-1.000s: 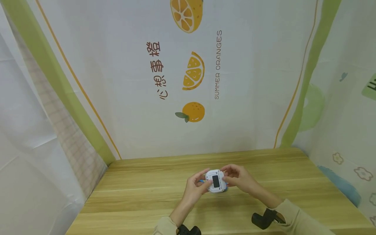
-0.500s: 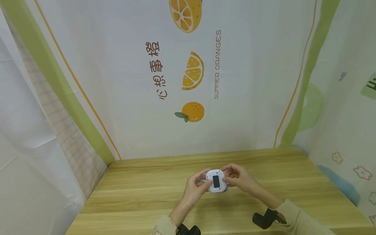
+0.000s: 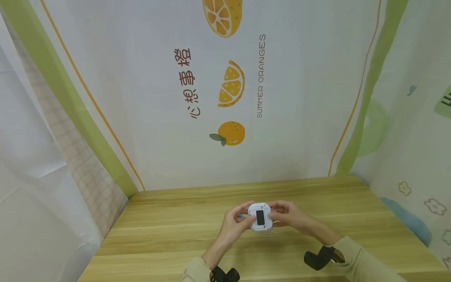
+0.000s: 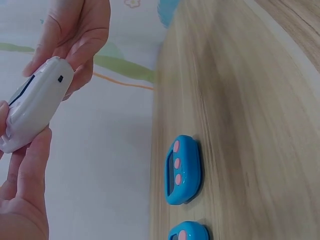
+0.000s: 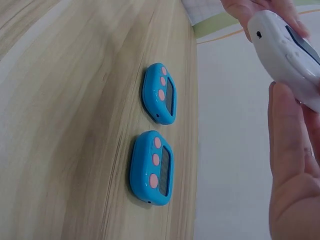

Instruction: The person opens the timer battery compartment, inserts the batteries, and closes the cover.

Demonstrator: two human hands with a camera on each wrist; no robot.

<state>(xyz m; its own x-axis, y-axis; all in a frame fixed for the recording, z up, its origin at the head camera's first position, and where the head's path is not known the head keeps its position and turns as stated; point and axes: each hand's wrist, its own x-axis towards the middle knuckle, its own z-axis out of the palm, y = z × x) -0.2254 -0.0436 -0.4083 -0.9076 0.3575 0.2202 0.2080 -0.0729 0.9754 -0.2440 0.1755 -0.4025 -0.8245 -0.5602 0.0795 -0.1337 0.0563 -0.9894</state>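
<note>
A white timer-like device (image 3: 260,224) with a dark rectangular panel on its upturned face is held above the table between both hands. My left hand (image 3: 233,225) grips its left edge, thumb on top and fingers beneath. On the opposite edge my right hand (image 3: 294,217) pinches it, with the thumb on the face. Its side, with a small dark slot, shows as a white shell (image 4: 42,102) in the left wrist view. Below lie two blue timers, one nearer (image 5: 152,170) and one farther (image 5: 160,95) in the right wrist view, each with a grey screen and three pink buttons.
The wood-grain table (image 3: 169,235) ends at a white curtain (image 3: 158,156) printed with oranges. More white cloth hangs at the left and right sides. Black wrist cameras (image 3: 318,258) sit on both forearms. In the head view the hands mostly hide the blue timers.
The white device has shifted very slightly to the right. My right hand's fingers have moved a little lower around its edge. My left hand keeps nearly the same grip.
</note>
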